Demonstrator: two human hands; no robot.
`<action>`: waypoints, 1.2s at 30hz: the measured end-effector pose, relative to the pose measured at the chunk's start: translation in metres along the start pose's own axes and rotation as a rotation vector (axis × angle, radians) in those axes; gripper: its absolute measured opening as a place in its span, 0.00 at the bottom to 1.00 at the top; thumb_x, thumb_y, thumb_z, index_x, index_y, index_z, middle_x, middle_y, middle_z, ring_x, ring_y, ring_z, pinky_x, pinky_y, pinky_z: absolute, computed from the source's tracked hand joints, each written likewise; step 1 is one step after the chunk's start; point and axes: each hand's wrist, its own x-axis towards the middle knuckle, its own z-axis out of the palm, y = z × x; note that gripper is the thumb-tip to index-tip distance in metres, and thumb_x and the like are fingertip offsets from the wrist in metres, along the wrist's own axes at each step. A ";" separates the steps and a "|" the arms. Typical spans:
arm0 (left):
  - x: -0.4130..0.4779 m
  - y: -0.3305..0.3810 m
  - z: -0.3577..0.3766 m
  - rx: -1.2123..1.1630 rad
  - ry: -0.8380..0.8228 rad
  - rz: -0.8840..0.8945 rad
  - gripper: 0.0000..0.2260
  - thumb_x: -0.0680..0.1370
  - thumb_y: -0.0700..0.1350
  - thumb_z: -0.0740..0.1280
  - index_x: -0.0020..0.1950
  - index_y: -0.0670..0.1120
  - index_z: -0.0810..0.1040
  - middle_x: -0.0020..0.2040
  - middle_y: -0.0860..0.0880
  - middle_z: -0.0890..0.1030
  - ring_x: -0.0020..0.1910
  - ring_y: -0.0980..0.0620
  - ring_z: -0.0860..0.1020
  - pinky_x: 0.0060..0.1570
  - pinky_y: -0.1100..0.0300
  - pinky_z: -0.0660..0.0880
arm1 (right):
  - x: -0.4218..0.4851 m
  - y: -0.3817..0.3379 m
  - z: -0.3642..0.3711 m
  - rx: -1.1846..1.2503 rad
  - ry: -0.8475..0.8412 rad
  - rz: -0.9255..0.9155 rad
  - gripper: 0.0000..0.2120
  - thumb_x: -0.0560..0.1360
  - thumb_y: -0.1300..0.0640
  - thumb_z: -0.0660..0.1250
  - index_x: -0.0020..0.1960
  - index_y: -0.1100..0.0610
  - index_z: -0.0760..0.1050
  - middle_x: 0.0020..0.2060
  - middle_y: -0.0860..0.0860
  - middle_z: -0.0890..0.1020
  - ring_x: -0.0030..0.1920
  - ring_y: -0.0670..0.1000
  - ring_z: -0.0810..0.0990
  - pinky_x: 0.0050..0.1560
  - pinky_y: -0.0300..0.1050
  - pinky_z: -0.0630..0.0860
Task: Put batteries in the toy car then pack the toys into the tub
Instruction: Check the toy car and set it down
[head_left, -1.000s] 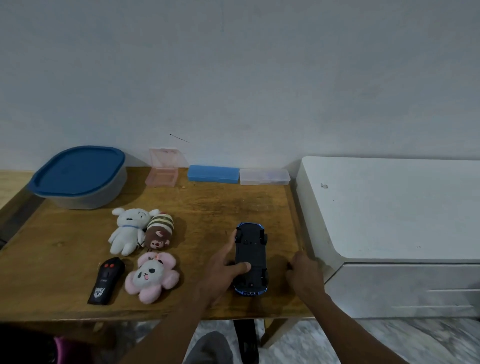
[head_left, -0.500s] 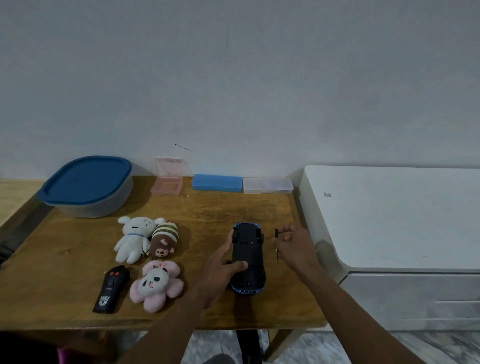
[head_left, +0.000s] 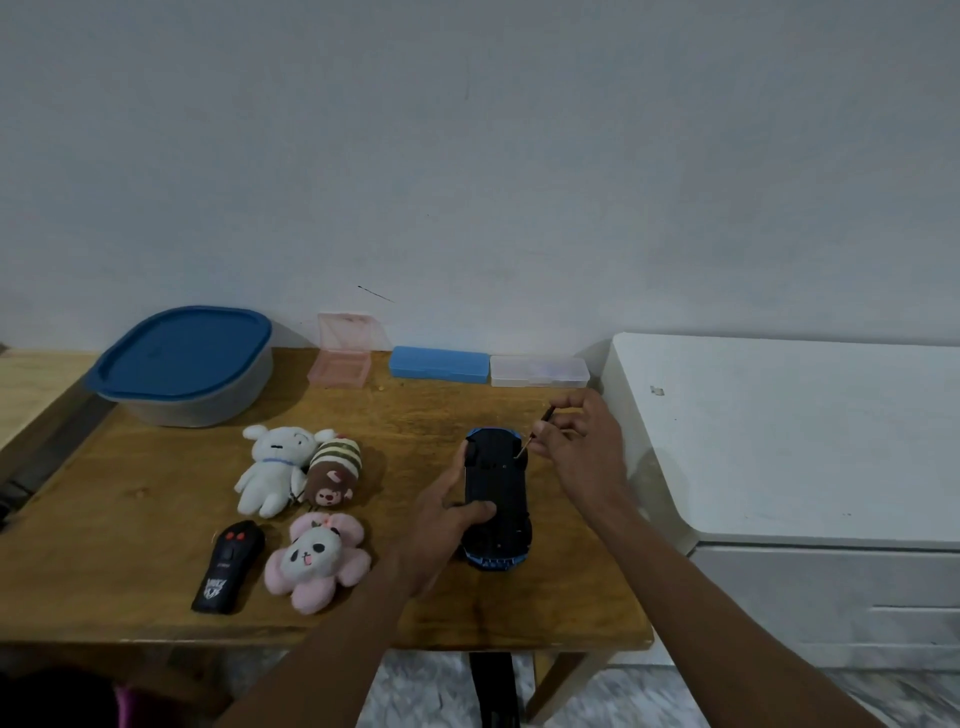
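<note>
Toy car lies upside down on the wooden table. The left hand grips it from its left side, thumb curled over the black underside. The right hand, at the car's far right corner, pinches a thin screwdriver whose tip meets the underside near a wheel.

Left of the car lie a pink panda plush, a brown striped plush, a white plush and a black remote. Farther left and back sits the tub, blue lid on. Behind the car, along the wall, are an open pink case, a blue case and a clear case.
</note>
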 end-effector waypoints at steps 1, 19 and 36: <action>0.000 0.002 0.000 0.000 0.002 0.005 0.37 0.76 0.35 0.68 0.76 0.63 0.57 0.64 0.49 0.79 0.59 0.45 0.80 0.59 0.45 0.76 | 0.000 0.001 0.001 0.006 0.003 -0.008 0.10 0.73 0.64 0.71 0.50 0.54 0.73 0.43 0.58 0.81 0.43 0.53 0.84 0.42 0.48 0.83; -0.002 0.025 -0.018 0.069 0.028 0.050 0.37 0.76 0.37 0.69 0.76 0.65 0.56 0.60 0.49 0.82 0.55 0.45 0.82 0.59 0.42 0.76 | 0.004 -0.002 0.024 -0.040 -0.040 -0.177 0.08 0.74 0.66 0.70 0.43 0.59 0.70 0.39 0.50 0.78 0.44 0.53 0.83 0.42 0.50 0.83; -0.003 0.027 -0.019 0.077 0.028 0.051 0.37 0.77 0.37 0.68 0.76 0.64 0.56 0.60 0.48 0.81 0.54 0.46 0.83 0.57 0.46 0.78 | 0.010 0.000 0.025 -0.100 -0.037 -0.193 0.08 0.74 0.64 0.70 0.43 0.59 0.70 0.39 0.49 0.78 0.44 0.50 0.83 0.42 0.49 0.84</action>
